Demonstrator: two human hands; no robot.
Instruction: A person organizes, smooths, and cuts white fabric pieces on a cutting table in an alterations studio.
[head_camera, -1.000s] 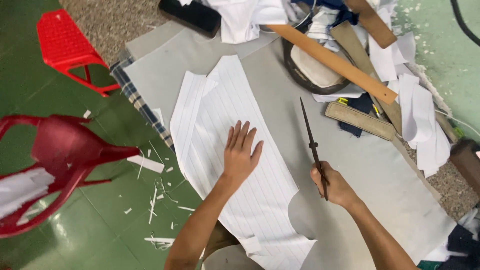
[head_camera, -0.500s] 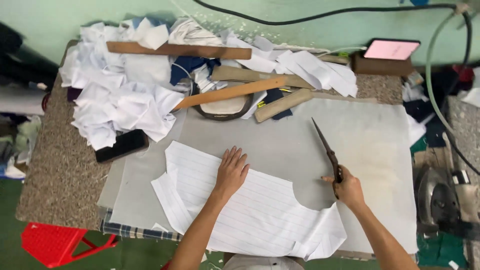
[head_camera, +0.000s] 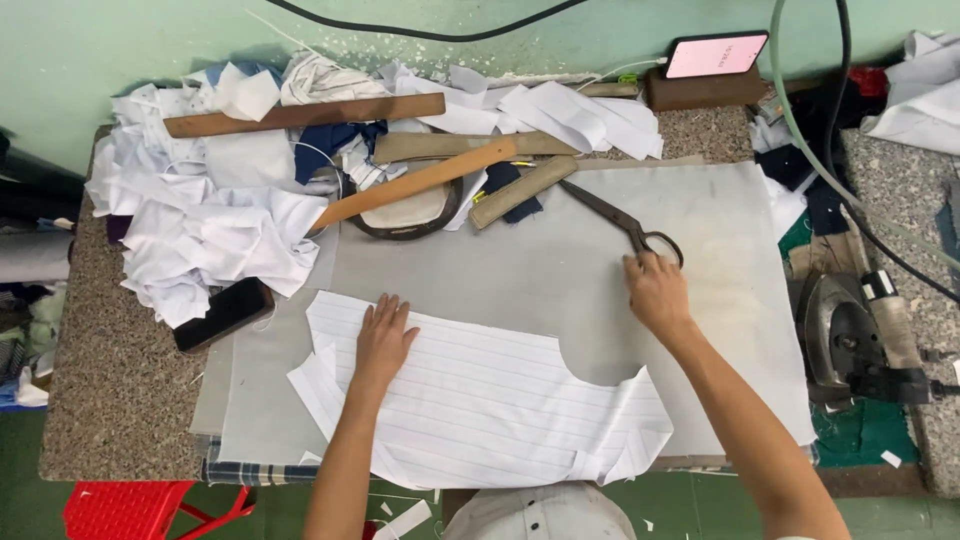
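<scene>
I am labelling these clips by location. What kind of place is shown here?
Probably a tailoring or garment workshop. A striped white fabric piece lies cut on the table, large scissors rest by the right hand, and an iron sits nearby.

The left hand (head_camera: 383, 340) lies flat on the cloth (head_camera: 480, 400) at the table's (head_camera: 110, 400) near edge. Right of it, the right hand (head_camera: 655, 290) touches the scissors (head_camera: 620, 220), which lie behind the cloth. A phone (head_camera: 224, 314) lies left of the cloth, rulers (head_camera: 420, 180) behind, an iron (head_camera: 835, 340) far right
</scene>
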